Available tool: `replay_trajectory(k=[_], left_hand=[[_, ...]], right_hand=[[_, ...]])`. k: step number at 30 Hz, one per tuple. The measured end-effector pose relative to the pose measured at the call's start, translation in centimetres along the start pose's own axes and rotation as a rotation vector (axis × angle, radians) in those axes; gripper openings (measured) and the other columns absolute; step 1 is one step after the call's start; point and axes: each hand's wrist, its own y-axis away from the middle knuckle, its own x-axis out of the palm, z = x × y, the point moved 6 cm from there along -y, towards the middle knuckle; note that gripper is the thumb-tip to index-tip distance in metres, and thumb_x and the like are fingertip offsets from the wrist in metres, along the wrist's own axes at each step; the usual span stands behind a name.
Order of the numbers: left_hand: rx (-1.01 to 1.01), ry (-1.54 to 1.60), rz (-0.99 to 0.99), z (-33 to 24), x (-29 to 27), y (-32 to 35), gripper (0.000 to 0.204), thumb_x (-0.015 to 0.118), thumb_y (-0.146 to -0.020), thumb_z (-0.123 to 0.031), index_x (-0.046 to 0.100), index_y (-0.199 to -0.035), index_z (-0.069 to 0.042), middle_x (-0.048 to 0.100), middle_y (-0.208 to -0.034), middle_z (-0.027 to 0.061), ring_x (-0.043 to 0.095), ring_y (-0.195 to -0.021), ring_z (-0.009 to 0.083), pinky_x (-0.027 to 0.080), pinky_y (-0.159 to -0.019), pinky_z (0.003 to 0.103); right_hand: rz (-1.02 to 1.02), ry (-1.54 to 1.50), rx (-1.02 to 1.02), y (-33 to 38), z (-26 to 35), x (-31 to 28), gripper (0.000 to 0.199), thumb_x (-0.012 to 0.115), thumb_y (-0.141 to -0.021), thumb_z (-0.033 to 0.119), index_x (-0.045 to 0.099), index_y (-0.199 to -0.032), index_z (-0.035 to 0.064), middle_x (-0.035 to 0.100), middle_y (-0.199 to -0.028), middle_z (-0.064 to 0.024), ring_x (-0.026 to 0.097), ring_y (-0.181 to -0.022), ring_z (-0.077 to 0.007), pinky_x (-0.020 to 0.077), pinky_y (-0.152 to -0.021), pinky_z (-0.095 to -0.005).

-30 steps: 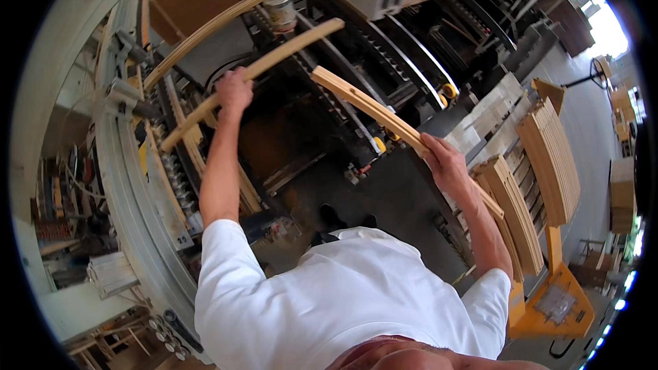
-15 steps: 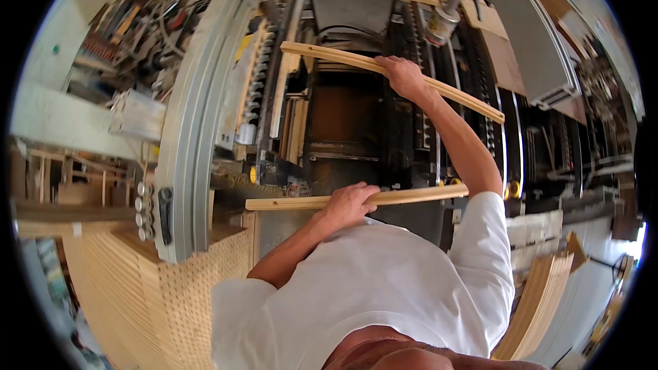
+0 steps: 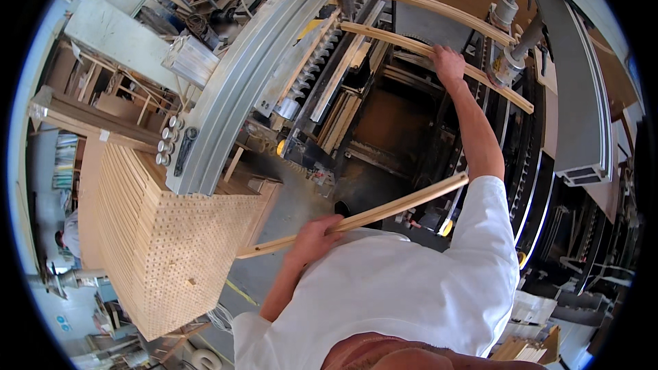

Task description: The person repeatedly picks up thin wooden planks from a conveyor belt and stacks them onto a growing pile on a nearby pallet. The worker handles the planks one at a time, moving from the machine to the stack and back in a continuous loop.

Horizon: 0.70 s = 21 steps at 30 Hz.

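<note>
My left hand (image 3: 317, 238) is closed round a long pale wooden strip (image 3: 404, 203), held slantwise just in front of my body. Its left end points toward a stack of wood, its right end toward my right elbow. With the arm stretched forward, my right hand (image 3: 449, 67) grips a second wooden strip (image 3: 401, 42) that lies across the machine (image 3: 321, 82). Beyond it, a further wooden strip (image 3: 439, 8) spans the same machine, below the metal cylinders on the right. Both hands' fingertips are partly hidden behind the wood.
A large stack of wooden strips (image 3: 181, 253) with holed ends stands at my left, beside a grey metal beam (image 3: 240, 89). Another grey beam (image 3: 579, 96) runs along the right. Upright cylinders (image 3: 508, 68) hang near the far right strip. Shelves of tools fill the far left.
My view has turned left. The strip in my right hand has moved farther forward, nearer the far strip. The left-hand strip has tilted, its left end dropping toward the stack.
</note>
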Motion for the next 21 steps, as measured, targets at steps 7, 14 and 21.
replay_trajectory(k=[7, 14, 21], left_hand=[[-0.038, -0.059, -0.117, 1.7, -0.2, 0.0, 0.043, 0.074, -0.080, -0.019, 0.064, -0.119, -0.005, 0.067, -0.110, 0.0171, 0.064, -0.098, 0.0357, 0.051, -0.084, 0.040], [0.014, -0.121, -0.164, 2.9, -0.2, 0.1, 0.037, 0.076, -0.079, -0.014, 0.066, -0.113, -0.004, 0.067, -0.102, 0.0185, 0.064, -0.094, 0.0367, 0.051, -0.082, 0.040], [-0.027, -0.102, -0.216, 2.0, -1.6, 3.0, 0.036, 0.075, -0.079, -0.011, 0.066, -0.114, -0.006, 0.067, -0.104, 0.0163, 0.064, -0.091, 0.0354, 0.051, -0.080, 0.039]], right_hand=[[-0.006, 0.014, -0.024, -1.3, 1.4, 1.5, 0.021, 0.063, -0.086, 0.029, 0.064, -0.098, 0.0118, 0.067, -0.097, -0.0105, 0.065, -0.095, -0.0337, 0.0490, -0.080, -0.0468], [0.002, 0.018, 0.004, -1.5, 1.3, 2.3, 0.018, 0.063, -0.086, 0.027, 0.064, -0.096, 0.0109, 0.067, -0.097, -0.0106, 0.064, -0.096, -0.0340, 0.0480, -0.082, -0.0473], [0.026, 0.041, 0.010, -1.6, 1.9, 2.0, 0.018, 0.060, -0.086, 0.024, 0.067, -0.099, 0.0119, 0.069, -0.102, -0.0090, 0.066, -0.100, -0.0299, 0.0470, -0.085, -0.0458]])
